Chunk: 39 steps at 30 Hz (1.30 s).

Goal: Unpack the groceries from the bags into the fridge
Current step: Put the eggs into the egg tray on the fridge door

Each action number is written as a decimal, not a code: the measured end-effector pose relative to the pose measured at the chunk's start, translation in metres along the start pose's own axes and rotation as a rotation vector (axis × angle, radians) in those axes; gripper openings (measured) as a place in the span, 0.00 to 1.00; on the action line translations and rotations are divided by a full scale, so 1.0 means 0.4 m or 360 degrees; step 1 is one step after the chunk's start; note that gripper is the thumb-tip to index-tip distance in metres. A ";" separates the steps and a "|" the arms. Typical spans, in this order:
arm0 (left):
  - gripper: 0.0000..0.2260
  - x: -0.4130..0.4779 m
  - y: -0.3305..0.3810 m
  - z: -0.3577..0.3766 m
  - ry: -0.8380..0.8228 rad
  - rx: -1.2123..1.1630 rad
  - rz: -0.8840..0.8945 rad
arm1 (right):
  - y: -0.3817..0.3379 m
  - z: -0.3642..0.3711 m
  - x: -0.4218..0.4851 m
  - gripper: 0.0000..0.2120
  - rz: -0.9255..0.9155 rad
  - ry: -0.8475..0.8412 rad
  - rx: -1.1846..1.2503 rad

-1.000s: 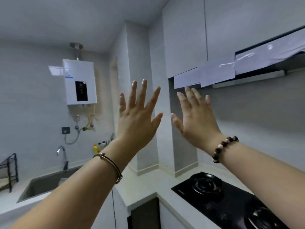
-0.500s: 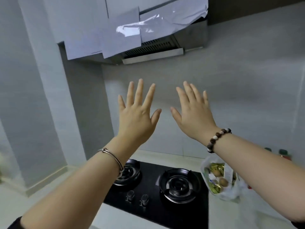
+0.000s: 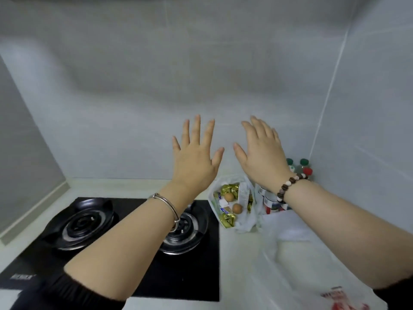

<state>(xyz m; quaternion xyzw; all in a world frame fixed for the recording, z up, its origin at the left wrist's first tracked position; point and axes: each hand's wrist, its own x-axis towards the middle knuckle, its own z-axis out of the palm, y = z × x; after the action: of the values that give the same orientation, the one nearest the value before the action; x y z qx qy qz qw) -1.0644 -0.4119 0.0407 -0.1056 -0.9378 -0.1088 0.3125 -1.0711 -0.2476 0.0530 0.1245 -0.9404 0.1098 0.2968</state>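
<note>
Grocery bag (image 3: 244,223) lies open just right of the hob (image 3: 111,242), with eggs (image 3: 237,208) loose on top. We judge it soft, light and fragile, so we grip its rim. Left hand (image 3: 194,162) and right hand (image 3: 263,159) hover above, fingers spread, holding nothing.

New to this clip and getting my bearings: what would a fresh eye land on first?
The left hand and right hand, raised mid-view with fingers spread, holding nothing. Below the right hand, an open plastic bag on the counter shows two brown eggs and gold-wrapped packets. A black gas hob lies under the left forearm.
</note>
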 end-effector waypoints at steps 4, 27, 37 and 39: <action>0.30 0.032 0.024 0.133 -0.0094 -0.0119 -0.0090 | 0.113 0.084 0.013 0.28 0.0018 -0.0121 0.0020; 0.16 -0.085 -0.050 0.748 -0.0830 -0.0791 -0.1064 | 0.354 0.768 -0.012 0.09 -0.0052 -0.1364 0.0135; 0.14 -0.093 -0.078 0.811 -0.0843 -0.0876 -0.1124 | 0.356 0.885 -0.013 0.20 -0.0238 -0.1652 -0.0096; 0.14 -0.092 -0.084 0.817 -0.0834 -0.0916 -0.1146 | 0.361 0.894 -0.004 0.18 -0.0262 -0.1592 -0.0095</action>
<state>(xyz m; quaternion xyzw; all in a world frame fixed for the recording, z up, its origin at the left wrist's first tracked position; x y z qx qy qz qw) -1.2284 -0.3607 -0.2415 0.1181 -0.8934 -0.4323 -0.0311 -1.3027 -0.2112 -0.2529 0.2270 -0.9572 -0.0139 -0.1788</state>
